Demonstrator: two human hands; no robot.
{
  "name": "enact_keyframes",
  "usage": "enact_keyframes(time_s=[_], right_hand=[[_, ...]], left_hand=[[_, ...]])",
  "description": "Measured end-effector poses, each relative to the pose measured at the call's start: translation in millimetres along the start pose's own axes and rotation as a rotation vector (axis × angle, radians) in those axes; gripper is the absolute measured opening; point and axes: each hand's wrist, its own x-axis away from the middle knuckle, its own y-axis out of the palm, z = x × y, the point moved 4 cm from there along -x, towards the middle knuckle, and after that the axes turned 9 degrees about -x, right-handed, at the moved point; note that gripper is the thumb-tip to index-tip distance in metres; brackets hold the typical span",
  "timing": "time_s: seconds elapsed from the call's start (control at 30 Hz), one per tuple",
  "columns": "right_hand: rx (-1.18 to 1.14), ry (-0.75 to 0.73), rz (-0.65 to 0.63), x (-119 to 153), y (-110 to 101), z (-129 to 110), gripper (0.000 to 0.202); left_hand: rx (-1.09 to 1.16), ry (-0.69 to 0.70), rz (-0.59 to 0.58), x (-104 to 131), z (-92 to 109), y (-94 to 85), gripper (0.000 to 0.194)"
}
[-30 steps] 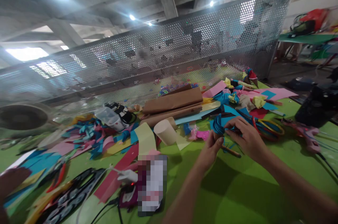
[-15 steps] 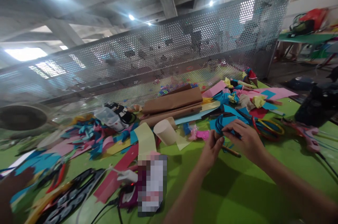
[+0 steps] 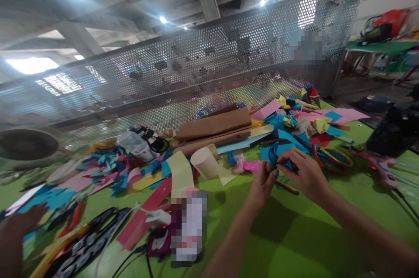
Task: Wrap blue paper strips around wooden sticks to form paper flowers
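Observation:
Both my hands meet over a green table (image 3: 294, 234). My left hand (image 3: 262, 186) pinches the lower end of a curled blue paper strip (image 3: 273, 156), fingers closed on it. My right hand (image 3: 304, 173) grips the same blue paper from the right, fingertips on its edge. A thin wooden stick (image 3: 287, 187) lies under my right hand. Blue paper sheets (image 3: 288, 138) lie just behind my hands.
Rolled brown paper (image 3: 214, 127), a cream paper cone (image 3: 204, 163), coloured scraps (image 3: 108, 169) and a plastic tub (image 3: 134, 145) crowd the table's middle. Scissors with yellow handles (image 3: 334, 156) lie right. A perforated metal screen (image 3: 196, 73) stands behind. Another person's hand (image 3: 19, 225) is at far left.
My hands have stayed in place, working the blue strip with small finger shifts. The other person's hand at far left has moved slightly lower.

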Motion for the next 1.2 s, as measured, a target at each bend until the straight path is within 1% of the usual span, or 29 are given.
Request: enact_keyframes(time_s=[0.17,0.43,0.57,0.7,0.8,0.9,1.03,1.2], right_hand=[[-0.011,-0.078,-0.017,0.2,0.4,0.8,0.009],[0.031,-0.071,-0.023,0.6,-0.5,6.3,0.005],[0.095,-0.065,-0.076,0.9,1.8,6.2,0.007],[0.172,-0.053,-0.126,1.2,5.3,3.4,0.011],[0.179,-0.041,-0.120,1.1,5.8,1.5,0.013],[0.137,-0.056,-0.098,1.0,4.9,0.9,0.011],[0.118,-0.079,-0.065,1.2,3.0,1.7,0.009],[0.145,-0.093,-0.065,1.3,2.4,1.2,0.009]], left_hand=[[-0.055,0.008,0.004,-1.8,-8.0,0.1,0.038],[-0.167,0.025,0.022,-1.9,-7.5,-1.5,0.039],[-0.187,0.015,0.017,-2.1,-7.0,-2.3,0.037],[-0.152,0.009,0.028,-1.5,-7.2,-2.7,0.034],[-0.109,0.019,0.020,-1.2,-6.5,-1.7,0.032],[-0.103,0.022,0.027,-1.2,-5.7,-2.1,0.030],[-0.189,0.009,0.053,-1.4,-5.4,-5.0,0.027],[-0.317,-0.009,0.069,-1.3,-6.7,-7.3,0.022]])
